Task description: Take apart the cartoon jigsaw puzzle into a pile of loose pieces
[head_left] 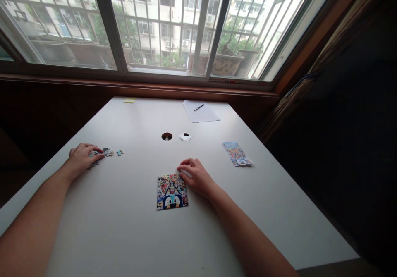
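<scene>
A small colourful jigsaw puzzle [172, 191] with a blue cartoon face lies assembled on the white table [130, 227]. My right hand [195, 174] rests at its upper right corner, fingers curled down onto the edge, touching it. Far to the left, my left hand [82, 157] lies on a little heap of loose puzzle pieces [105, 153], fingers bent over them. One more loose piece [120, 152] sits just right of the heap.
A printed picture packet [236, 154] lies at the right. A cable hole [166, 136] and its white cap [185, 136] sit mid-table. Paper with a pen [200, 111] and a yellow note [129, 100] lie by the window.
</scene>
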{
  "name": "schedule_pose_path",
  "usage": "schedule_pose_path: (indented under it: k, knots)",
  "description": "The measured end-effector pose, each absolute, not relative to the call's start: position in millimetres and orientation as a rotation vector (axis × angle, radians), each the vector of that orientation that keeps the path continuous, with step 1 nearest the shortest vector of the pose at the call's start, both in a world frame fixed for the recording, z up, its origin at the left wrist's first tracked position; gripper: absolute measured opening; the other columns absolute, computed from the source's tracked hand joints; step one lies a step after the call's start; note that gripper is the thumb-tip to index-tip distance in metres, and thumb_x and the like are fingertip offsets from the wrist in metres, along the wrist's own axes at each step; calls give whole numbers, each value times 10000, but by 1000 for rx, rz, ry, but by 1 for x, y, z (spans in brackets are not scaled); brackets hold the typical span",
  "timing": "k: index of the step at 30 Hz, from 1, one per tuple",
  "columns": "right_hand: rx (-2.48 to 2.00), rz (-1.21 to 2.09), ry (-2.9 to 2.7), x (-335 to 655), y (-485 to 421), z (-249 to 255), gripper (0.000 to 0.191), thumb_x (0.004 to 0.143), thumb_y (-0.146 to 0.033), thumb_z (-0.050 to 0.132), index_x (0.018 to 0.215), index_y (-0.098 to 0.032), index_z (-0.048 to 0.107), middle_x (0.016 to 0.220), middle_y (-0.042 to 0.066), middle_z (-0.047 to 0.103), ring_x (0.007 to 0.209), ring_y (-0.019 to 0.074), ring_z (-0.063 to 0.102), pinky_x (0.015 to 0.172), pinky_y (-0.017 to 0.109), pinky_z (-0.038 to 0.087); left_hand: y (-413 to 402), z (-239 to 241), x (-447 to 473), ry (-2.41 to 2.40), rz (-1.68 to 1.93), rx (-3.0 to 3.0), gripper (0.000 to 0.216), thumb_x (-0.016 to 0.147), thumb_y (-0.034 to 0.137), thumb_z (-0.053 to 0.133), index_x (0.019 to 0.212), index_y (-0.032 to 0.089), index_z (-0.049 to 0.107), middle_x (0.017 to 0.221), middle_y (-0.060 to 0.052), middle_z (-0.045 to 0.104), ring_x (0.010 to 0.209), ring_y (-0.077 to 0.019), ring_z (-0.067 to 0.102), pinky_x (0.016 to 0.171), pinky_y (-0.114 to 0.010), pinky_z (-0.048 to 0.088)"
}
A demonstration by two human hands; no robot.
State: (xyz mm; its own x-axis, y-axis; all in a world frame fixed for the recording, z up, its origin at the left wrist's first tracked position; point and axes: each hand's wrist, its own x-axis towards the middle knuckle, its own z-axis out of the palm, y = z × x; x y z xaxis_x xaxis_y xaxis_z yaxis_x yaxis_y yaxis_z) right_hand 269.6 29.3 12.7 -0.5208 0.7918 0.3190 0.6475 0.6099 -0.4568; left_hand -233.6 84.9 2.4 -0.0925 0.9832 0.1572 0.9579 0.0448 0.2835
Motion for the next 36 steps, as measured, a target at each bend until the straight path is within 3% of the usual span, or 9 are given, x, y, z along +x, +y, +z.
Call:
schedule_pose_path:
  k: [8, 16, 29, 33, 36]
  knots:
    - [-1136, 393, -2330, 270, 29, 13, 228, 946, -243, 634, 1162, -275, 699, 1179, 66, 616, 1093, 243, 520, 997, 423, 465, 86, 2, -234, 2168, 520, 2046, 547, 776, 686, 518, 992, 202, 654, 1126, -94, 635, 1177, -314, 525, 1087, -469, 315]
    - [-1135, 375, -2338, 269, 30, 12, 239, 936, -229, 644, 1165, -278, 694, 1178, 64, 616, 1094, 236, 525, 996, 419, 465, 81, 6, -230, 2112, 570, 2015, 583, 793, 668, 511, 1093, 199, 685, 1097, -74, 650, 997, -260, 603, 904, -364, 448]
    - [-1129, 370, -2333, 270, 31, 10, 233, 936, -231, 641, 1157, -278, 699, 1174, 65, 618, 1087, 240, 526, 988, 421, 471, 75, 8, -230, 2083, 725, 1980, 560, 819, 638, 503, 1110, 210, 715, 1085, -67, 645, 975, -237, 632, 840, -333, 519]
    - [-1124, 371, -2332, 270, 30, 10, 230, 935, -232, 641, 1153, -282, 698, 1174, 62, 619, 1081, 237, 526, 993, 421, 469, 75, 7, -232, 2150, 795, 1958, 545, 860, 597, 468, 1173, 209, 689, 1192, -79, 603, 1069, -254, 616, 902, -366, 517]
    - [-1121, 374, -2329, 270, 30, 10, 225, 938, -236, 638, 1150, -281, 700, 1175, 61, 620, 1081, 240, 524, 995, 422, 468, 75, 5, -232, 2147, 750, 2006, 488, 844, 600, 511, 1095, 236, 718, 1197, -71, 613, 1162, -280, 571, 1060, -450, 411]
